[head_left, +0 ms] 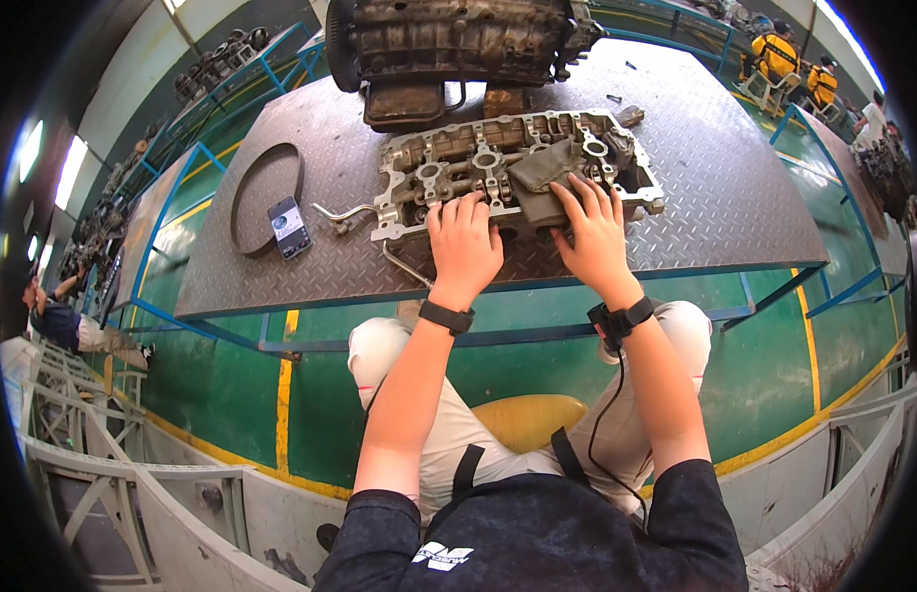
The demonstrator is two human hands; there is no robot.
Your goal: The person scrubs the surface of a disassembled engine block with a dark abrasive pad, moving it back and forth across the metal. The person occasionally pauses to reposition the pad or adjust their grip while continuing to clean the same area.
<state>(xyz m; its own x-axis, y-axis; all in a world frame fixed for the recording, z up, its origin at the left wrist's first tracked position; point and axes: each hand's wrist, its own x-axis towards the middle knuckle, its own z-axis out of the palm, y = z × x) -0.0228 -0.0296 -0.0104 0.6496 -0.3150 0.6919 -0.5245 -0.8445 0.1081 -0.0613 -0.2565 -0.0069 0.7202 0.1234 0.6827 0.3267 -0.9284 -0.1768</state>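
A metal engine cylinder head (pixel 487 158) lies across the table in front of me, its open top facing up. My left hand (pixel 465 245) is closed over its near edge, with bent fingers on top and the thumb at the near side. A dark grey-green cloth (pixel 539 187) is draped over the right half of the cylinder head and hangs at its near edge. My right hand (pixel 591 235) is on the cloth's right side, fingers over the top and thumb lower at the front, pinching it against the edge. What lies under the cloth is hidden.
A large engine unit (pixel 448 44) stands behind on the patterned metal table (pixel 715 212). To the left lie a black belt (pixel 243 187), a phone (pixel 290 229) and a bent metal pipe (pixel 345 214). Small bolts (pixel 614 98) lie at the back. Several people sit or work farther off.
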